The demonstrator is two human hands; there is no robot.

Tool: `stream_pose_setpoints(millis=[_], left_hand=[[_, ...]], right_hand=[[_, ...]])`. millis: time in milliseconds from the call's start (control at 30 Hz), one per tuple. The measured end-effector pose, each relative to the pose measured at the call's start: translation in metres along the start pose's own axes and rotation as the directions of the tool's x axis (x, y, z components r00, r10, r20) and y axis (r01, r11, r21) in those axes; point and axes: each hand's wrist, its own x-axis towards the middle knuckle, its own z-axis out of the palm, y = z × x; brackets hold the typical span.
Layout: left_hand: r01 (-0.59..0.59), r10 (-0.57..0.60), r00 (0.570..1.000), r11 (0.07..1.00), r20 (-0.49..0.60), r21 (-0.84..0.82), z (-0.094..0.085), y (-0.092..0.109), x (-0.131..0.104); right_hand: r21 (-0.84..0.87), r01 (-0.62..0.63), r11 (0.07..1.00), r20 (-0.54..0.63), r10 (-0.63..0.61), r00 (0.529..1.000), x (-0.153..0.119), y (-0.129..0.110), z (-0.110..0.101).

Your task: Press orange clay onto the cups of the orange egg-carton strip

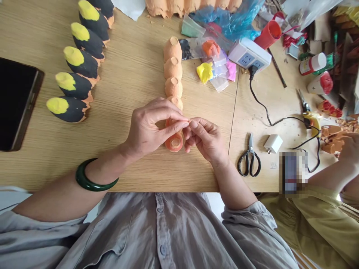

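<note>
An orange egg-carton strip [173,87] with several cups in a row lies upright down the middle of the table. Its nearest cup has a brighter orange coating around the top. Over this near end, my left hand [154,125] pinches a tiny orange piece, too small to name, between thumb and fingertips. My right hand [206,138] meets it from the right, thumb and index finger pressed together at the same spot. Fingers hide part of the strip. Beyond it lie lumps of yellow clay [205,71], orange clay [211,48] and pink clay [231,70] on plastic bags.
Black cups with yellow tips [81,67] line the left, beside a dark tablet [17,104]. To the right are scissors [249,157], a white adapter [273,143], a power strip [249,56] with its cable, and a glue gun [312,121]. Another person's arm [336,175] rests at far right.
</note>
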Motion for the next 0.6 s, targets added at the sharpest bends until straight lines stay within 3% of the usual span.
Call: stream_pose_setpoints(millis=[100, 233, 267, 467, 600], left_hand=[[-0.149, 0.149, 0.989, 0.988, -0.014, -0.030, 0.000, -0.014, 0.001], [-0.427, 0.428, 0.904, 0.903, -0.014, 0.031, 0.001, -0.034, 0.007], [-0.451, 0.452, 0.892, 0.891, -0.011, 0.048, 0.001, -0.036, 0.008], [-0.378, 0.383, 0.918, 0.923, -0.104, 0.065, 0.004, -0.028, 0.006], [-0.335, 0.334, 0.942, 0.941, -0.044, -0.038, 0.003, -0.033, 0.004]], right_hand=[[0.016, 0.018, 1.000, -0.006, -0.017, 1.000, 0.001, 0.002, -0.002], [0.016, 0.038, 0.999, 0.014, -0.038, 0.999, 0.001, 0.003, -0.003], [0.008, 0.033, 0.999, 0.026, -0.033, 0.999, 0.001, 0.003, -0.003], [0.002, 0.036, 0.999, 0.046, -0.036, 0.998, 0.001, 0.006, -0.005], [0.017, 0.032, 0.999, 0.035, -0.033, 0.999, 0.002, 0.007, -0.007]])
